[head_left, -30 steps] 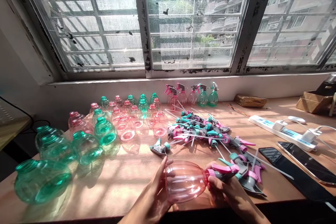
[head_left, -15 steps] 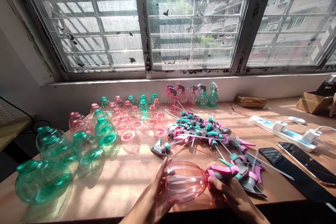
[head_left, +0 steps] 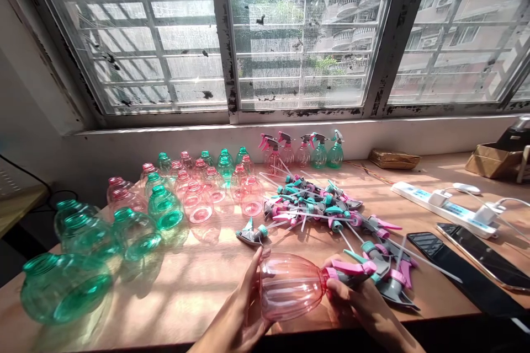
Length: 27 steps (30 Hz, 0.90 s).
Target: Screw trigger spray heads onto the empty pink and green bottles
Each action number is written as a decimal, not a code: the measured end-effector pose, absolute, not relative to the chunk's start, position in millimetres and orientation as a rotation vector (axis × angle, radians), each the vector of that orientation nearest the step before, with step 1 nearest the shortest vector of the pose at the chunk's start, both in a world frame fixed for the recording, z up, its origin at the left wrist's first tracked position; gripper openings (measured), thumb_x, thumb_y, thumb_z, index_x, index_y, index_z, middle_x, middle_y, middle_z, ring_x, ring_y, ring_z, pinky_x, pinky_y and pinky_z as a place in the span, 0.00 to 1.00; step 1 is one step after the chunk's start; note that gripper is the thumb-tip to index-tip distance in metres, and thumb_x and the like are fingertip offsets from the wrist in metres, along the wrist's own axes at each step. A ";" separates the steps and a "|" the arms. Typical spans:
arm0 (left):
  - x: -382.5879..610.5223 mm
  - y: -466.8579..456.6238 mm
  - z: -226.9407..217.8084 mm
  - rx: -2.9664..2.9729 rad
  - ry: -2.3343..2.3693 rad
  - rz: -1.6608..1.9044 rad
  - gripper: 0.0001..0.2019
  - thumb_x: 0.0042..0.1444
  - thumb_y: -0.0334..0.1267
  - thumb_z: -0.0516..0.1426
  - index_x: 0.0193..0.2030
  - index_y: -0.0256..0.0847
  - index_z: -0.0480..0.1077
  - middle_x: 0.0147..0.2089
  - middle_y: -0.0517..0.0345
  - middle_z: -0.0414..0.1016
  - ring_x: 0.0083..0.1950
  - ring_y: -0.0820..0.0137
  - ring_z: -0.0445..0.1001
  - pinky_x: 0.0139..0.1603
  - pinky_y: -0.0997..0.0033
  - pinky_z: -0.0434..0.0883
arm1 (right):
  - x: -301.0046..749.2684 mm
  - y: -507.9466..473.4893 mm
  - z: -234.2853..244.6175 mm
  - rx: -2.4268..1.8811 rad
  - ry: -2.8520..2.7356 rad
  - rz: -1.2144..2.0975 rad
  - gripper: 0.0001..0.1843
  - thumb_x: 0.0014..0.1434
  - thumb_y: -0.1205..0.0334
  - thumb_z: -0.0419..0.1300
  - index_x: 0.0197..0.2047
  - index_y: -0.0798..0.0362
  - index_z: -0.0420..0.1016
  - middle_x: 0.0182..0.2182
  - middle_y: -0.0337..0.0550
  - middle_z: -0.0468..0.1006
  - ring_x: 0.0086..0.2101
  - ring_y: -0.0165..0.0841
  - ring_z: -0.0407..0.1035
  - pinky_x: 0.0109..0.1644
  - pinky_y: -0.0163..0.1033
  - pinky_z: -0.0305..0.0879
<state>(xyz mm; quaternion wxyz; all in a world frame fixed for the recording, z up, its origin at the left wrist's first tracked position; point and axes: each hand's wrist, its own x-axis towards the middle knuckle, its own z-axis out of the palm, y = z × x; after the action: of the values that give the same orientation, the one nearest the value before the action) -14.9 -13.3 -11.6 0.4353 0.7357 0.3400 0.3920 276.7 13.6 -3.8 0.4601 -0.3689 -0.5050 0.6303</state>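
A clear pink spray bottle (head_left: pixel 290 287) lies sideways between my hands, above the table's front edge. My left hand (head_left: pixel 250 300) is closed round its base, thumb on top. My right hand (head_left: pixel 345 292) grips the neck end, where a pink and grey spray head (head_left: pixel 351 269) sits on the bottle's mouth. Just beyond my left hand is a loose teal and grey spray head (head_left: pixel 253 233). A heap of teal, pink and grey spray heads (head_left: pixel 314 204) with thin white tubes spreads behind the bottle and round to the right.
Open green bottles (head_left: pixel 66 289) and pink bottles (head_left: pixel 199 204) stand in rows on the left. Several bottles with spray heads (head_left: pixel 318 151) line the wall. On the right are a power strip (head_left: pixel 447 207), a dark phone (head_left: pixel 439 256) and another phone (head_left: pixel 488 256).
Both hands keep the same hold on the pink spray bottle. The view has shifted very slightly; nothing else visibly moves.
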 end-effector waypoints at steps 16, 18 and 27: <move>-15.3 -17.1 -2.3 1.913 0.968 0.912 0.47 0.70 0.48 0.61 0.82 0.61 0.31 0.83 0.52 0.52 0.81 0.46 0.56 0.79 0.46 0.57 | 276.9 11.9 -1.2 -0.952 -1.164 1.616 0.24 0.54 0.40 0.77 0.32 0.50 0.76 0.20 0.33 0.77 0.20 0.28 0.69 0.25 0.31 0.59; -15.5 -16.3 -1.0 1.902 0.983 0.909 0.48 0.69 0.48 0.61 0.82 0.60 0.30 0.83 0.51 0.52 0.80 0.46 0.59 0.78 0.47 0.59 | 277.6 12.0 -1.0 -0.956 -1.174 1.619 0.24 0.54 0.40 0.77 0.31 0.50 0.76 0.20 0.35 0.77 0.20 0.29 0.69 0.25 0.31 0.61; -14.8 -22.0 -6.3 1.783 0.876 0.933 0.58 0.62 0.42 0.69 0.82 0.62 0.27 0.85 0.52 0.47 0.81 0.46 0.54 0.77 0.45 0.61 | 275.3 10.0 0.5 -1.000 -1.123 1.597 0.27 0.50 0.41 0.79 0.41 0.49 0.77 0.22 0.33 0.78 0.22 0.30 0.70 0.26 0.33 0.63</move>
<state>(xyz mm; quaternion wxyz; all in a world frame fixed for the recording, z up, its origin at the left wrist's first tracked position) -14.8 -22.0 -6.3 0.4561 0.7230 0.3553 0.3783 275.3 10.0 0.5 0.4563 -0.4058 -0.4555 0.6479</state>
